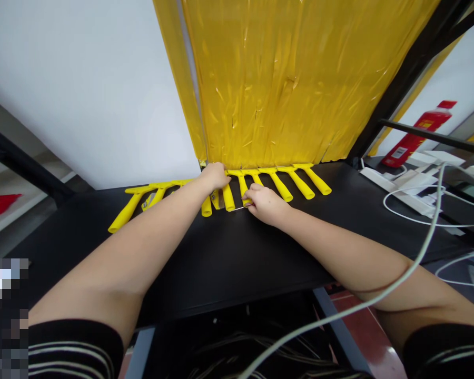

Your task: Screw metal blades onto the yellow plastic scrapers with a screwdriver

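Observation:
Yellow T-shaped handled tools [300, 185], like window scrapers or squeegees, lie in a row along the back of the black tabletop. My left hand [215, 176] is closed over the head end of one near the middle of the row, and its fingertips are partly hidden. My right hand [266, 204] is pinched beside the lower end of a neighbouring yellow handle. A thin shiny rod [237, 209] sticks out leftward from its fingertips, with its other end hidden by the hand. Small metal parts [216, 199] show between handles just below my left hand.
A yellow plastic sheet [292, 79] and a white panel [102, 95] stand behind the black table [221, 263]. A red bottle [418, 134], a white power strip [398, 187] and cables are at the right. One pale cable [379, 300] crosses in front of my right forearm.

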A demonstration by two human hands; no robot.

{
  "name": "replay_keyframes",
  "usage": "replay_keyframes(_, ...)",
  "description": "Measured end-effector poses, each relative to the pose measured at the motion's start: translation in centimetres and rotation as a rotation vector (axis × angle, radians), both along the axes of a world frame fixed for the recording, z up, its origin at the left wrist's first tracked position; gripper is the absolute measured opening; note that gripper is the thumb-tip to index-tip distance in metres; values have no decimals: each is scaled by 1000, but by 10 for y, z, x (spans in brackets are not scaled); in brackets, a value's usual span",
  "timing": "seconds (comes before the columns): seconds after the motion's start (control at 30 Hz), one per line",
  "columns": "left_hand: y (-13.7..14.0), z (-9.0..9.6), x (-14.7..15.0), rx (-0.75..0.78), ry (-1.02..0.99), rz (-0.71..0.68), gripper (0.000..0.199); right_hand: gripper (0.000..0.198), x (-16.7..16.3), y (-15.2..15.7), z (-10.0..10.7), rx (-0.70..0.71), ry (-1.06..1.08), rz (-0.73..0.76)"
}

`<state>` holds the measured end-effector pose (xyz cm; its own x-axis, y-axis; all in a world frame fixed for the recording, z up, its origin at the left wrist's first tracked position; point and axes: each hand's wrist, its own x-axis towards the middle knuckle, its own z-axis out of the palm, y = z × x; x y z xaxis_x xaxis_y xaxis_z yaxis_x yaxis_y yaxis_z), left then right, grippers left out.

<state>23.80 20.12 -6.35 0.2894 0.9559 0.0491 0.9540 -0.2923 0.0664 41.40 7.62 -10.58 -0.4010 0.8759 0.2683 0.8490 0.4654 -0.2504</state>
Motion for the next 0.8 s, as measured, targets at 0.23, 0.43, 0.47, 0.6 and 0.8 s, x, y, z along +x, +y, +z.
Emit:
replay_keyframes(0.23, -2, -1, 0, 64, 62, -47, 53, 25, -2, -1, 1, -13, 12, 2)
replay_keyframes(0.43, -5, -5, -2, 81, 98, -143, 52, 25, -1, 1, -2, -2, 11, 7)
replay_keyframes(0.47, -5, -5, -3, 81, 101, -147, 51, 25, -1, 1, -2, -1, 11, 10)
replay_keyframes(0.6, -3, -8, -3, 76, 111, -127, 50, 24, 0, 3, -4, 5, 10, 13)
replay_keyframes(0.8, -2, -12, 0, 53, 142, -137, 40, 20, -2, 1, -2, 0, -6, -7)
